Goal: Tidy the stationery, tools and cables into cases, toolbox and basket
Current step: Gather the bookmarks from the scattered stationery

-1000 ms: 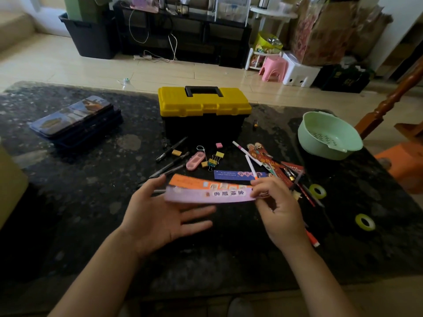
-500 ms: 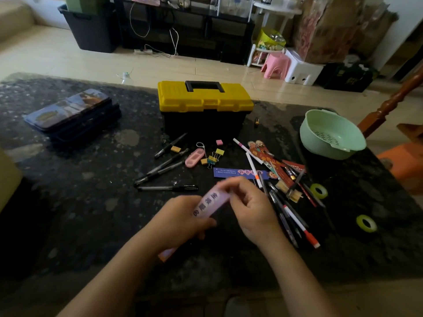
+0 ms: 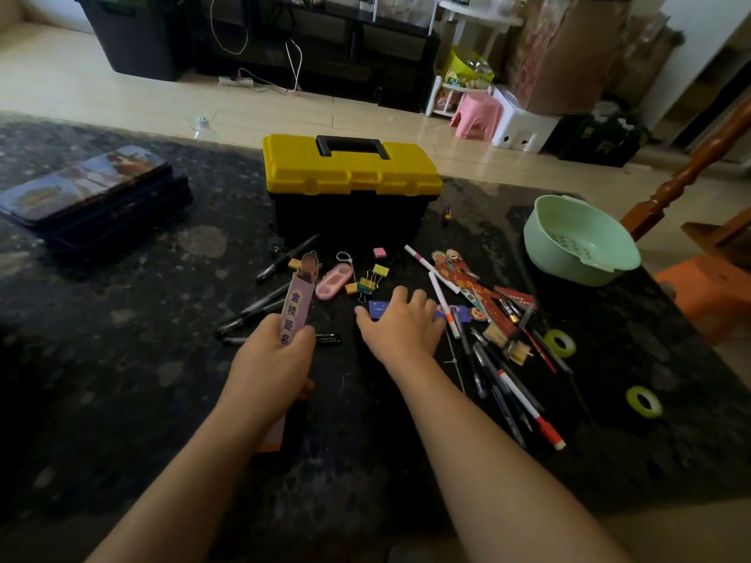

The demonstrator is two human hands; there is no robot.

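Evidently the left grip (image 3: 272,359) is closed round the lower part of a long pale-purple card bookmark topped with a cartoon figure (image 3: 298,296). The strip stands up out of the fist and leans away from the person. An orange strip end (image 3: 271,440) shows below the wrist and is probably held along with it.

The right grip (image 3: 400,323) lies palm down and relaxed, holding nothing. It rests over a flat dark-blue card bookmark (image 3: 378,308) on the black speckled stone surface (image 3: 122,359).

These strips look almost weightless, thin and easily creased, so a light pinch across the long edges near the middle should serve. The blue one lies flush, so it may need sliding or a fingernail under one edge to lift it.

Black and white pens (image 3: 504,379) lie scattered just beside it, with coloured binder clips (image 3: 367,282) close behind. Beyond them the yellow-lidded black plastic toolbox (image 3: 351,176) sits shut. The stack of flat dark-blue printed cases (image 3: 93,188) is well off to the left, and the mint-green plastic colander basket (image 3: 581,241) is to the right.
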